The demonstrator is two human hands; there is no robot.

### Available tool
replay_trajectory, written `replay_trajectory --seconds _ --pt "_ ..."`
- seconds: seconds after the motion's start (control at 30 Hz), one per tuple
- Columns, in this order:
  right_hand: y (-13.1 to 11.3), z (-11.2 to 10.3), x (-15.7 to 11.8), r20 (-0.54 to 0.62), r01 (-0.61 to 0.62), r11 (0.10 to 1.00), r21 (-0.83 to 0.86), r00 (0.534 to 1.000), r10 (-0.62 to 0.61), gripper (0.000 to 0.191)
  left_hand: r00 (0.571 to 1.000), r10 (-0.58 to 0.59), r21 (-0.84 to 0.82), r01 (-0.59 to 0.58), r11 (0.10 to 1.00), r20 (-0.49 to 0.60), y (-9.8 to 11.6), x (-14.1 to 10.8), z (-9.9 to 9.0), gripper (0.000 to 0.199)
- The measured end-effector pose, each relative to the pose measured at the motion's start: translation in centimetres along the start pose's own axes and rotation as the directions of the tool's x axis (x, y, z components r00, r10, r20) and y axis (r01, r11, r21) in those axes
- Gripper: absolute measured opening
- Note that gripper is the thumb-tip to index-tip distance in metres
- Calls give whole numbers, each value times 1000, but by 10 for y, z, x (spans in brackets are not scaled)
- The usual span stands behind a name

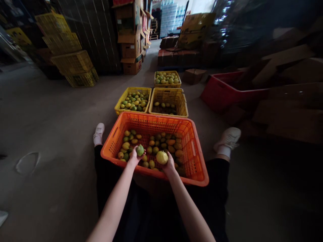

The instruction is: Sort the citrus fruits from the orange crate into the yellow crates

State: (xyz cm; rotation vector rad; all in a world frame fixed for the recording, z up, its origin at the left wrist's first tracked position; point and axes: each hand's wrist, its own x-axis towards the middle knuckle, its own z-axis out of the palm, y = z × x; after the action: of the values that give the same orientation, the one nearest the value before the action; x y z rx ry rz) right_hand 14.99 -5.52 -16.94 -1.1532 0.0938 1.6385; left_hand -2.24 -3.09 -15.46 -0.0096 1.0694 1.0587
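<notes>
My left hand (pixel 134 157) cups a round green fruit (pixel 140 150) from below, over the near left part of a big orange crate (pixel 199 168). To its right, my right hand (pixel 170 164) has its fingers around the right side of a larger pale yellow fruit (pixel 162 157). Both fruits look citrus-like, but their exact kind is unclear. Beneath the hands, many yellow, orange and green fruits (pixel 126 146) lie loose on the crate's slotted floor. The crate stands between my outstretched legs.
Beyond the orange crate are three yellow crates: a well-filled one on the left (pixel 115 108), a sparsely filled one on the right (pixel 186 109), and another behind (pixel 168 85). A red bin (pixel 219 90) stands right. Stacked yellow crates (pixel 73 62) and cardboard boxes (pixel 130 50) stand farther back.
</notes>
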Motion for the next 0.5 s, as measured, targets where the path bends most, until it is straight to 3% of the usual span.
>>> replay_trajectory --seconds 0.4,0.5 --pt "-6 4 -8 -59 -38 999 0 998 38 14 991 16 70 -25 997 134 2 -7 3 22" --pt "-6 4 -10 -46 -44 999 -16 998 44 14 993 1 133 -17 991 114 1 -5 3 24"
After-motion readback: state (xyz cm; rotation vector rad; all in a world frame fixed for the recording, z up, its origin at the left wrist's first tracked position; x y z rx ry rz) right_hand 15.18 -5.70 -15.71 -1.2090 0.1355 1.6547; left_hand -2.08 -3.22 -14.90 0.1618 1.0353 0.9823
